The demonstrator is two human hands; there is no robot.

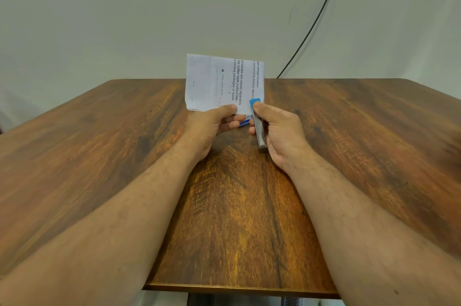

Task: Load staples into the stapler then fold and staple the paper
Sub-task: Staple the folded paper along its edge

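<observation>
Both hands are raised above the wooden surface (99,156), near its far edge at 12 o'clock. The left hand (212,123) pinches the lower edge of the folded paper (219,83) between thumb and curled fingers, and the paper stands upright. The right hand (277,128), just at 3 o'clock from the left, grips the stapler (259,128), whose blue tip touches the lower right corner of the paper.

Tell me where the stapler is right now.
In the head view the stapler is gripped in the right hand, just right of centre above the table, its blue tip at the folded paper's lower right corner.
</observation>
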